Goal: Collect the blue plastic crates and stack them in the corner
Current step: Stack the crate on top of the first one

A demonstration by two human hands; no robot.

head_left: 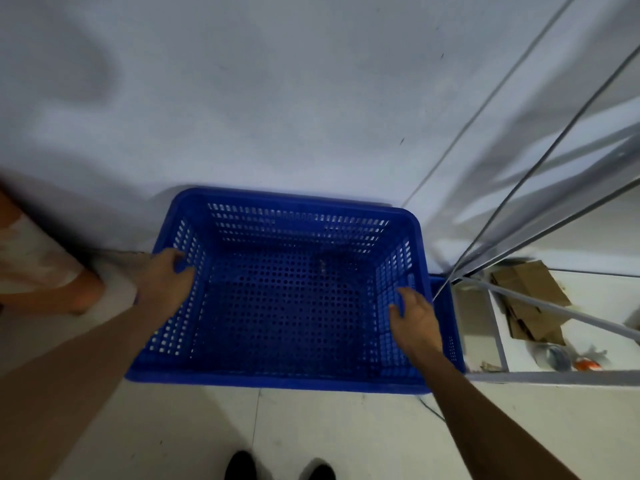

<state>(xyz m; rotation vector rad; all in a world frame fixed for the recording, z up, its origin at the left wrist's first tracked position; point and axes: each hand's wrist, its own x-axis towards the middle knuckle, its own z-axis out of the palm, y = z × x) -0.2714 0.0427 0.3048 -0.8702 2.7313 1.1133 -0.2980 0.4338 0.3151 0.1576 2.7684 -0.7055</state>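
A blue perforated plastic crate (287,292) stands open side up against the white wall, in the corner by a metal frame. My left hand (166,278) grips its left rim, fingers curled over the edge. Resting on the right wall, my right hand (415,323) has its fingers spread over the rim. Part of a second blue crate (446,317) shows under or behind the right side; I cannot tell which.
A metal shelf frame (540,306) stands at the right, with flattened cardboard (530,299), a tape roll (556,356) and an orange item (587,365) on the floor beneath. Another person's leg (45,268) is at the left. My shoes (280,465) are on the tiled floor below.
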